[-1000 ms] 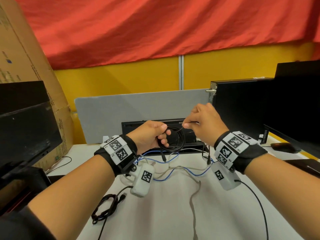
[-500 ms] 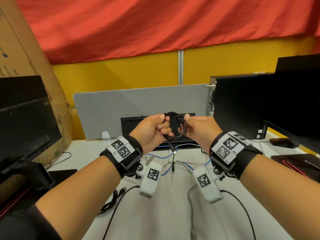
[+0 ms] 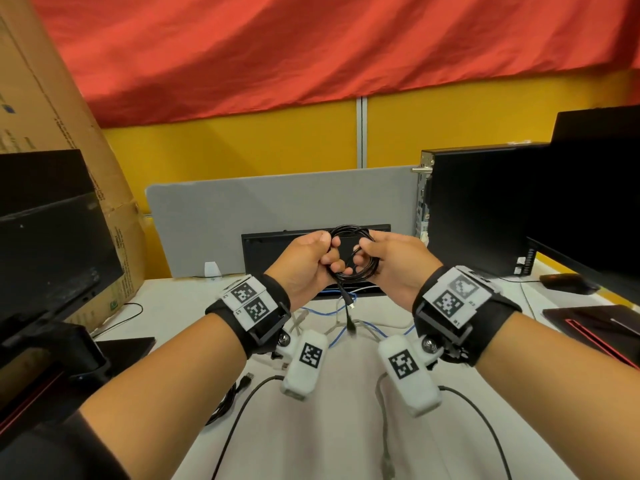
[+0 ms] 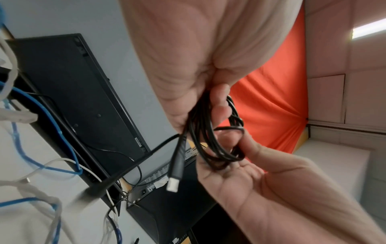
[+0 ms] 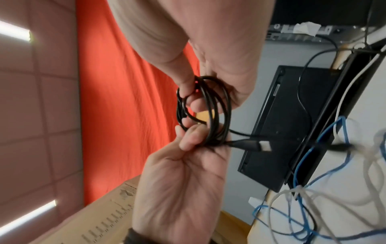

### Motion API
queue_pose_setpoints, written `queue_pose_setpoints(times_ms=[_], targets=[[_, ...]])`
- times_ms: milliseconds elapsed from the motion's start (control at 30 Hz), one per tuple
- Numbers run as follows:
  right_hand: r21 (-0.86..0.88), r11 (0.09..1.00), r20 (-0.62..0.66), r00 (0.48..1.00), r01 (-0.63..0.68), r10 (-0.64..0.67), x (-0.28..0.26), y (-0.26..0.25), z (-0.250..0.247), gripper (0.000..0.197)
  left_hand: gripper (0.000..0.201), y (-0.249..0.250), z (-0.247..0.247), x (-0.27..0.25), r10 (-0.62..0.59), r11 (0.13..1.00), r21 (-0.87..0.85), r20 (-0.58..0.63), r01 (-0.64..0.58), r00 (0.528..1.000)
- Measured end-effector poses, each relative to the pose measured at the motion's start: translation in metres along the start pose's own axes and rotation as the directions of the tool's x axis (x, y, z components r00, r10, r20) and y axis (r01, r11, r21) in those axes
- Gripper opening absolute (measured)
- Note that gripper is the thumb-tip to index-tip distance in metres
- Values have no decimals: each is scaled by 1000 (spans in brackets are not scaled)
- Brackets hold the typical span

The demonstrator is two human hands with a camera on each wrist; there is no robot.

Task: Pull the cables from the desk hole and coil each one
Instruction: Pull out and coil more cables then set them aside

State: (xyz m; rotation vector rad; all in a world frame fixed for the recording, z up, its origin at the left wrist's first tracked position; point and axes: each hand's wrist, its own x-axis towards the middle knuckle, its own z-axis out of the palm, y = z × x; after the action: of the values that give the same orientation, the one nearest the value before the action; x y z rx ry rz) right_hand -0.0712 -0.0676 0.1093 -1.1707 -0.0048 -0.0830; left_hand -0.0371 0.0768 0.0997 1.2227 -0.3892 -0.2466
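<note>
fingers of both hands, left [image 3: 304,265] and right [image 3: 394,263], curl round black cable coil [image 3: 349,251].

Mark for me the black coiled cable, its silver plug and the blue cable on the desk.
black coiled cable [image 3: 350,233]: head view, top of the loops between the hands.
silver plug [image 5: 265,146]: right wrist view, metal tip.
blue cable [image 3: 320,312]: head view, stretch lying on the desk.
</note>
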Motion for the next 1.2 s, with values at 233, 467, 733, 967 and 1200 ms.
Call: queue_pose_setpoints(times_ms=[233,467,733,967,1200], targets=[[-37,999,154,988,38,-32,-5,-2,8,28,30,-2,-1,0,6,995,97,-35,-2,999],[-789,572,40,948,224,-316,7,-6,-7,29,31,2,-4,4,96,990,109,-107,-85,990],[-464,885,-46,996,51,-82,6,-6,-14,10,33,0,-16,13,154,952,294,-239,-80,959],[-738,665,21,988,117,-150,13,-7,-26,21,30,-2,-26,16,214,827,562,-297,-11,931],[-916,386,25,978,106,-207,19,-8,-42,15,29,1,-30,15,229,863,505,-358,-19,905]])
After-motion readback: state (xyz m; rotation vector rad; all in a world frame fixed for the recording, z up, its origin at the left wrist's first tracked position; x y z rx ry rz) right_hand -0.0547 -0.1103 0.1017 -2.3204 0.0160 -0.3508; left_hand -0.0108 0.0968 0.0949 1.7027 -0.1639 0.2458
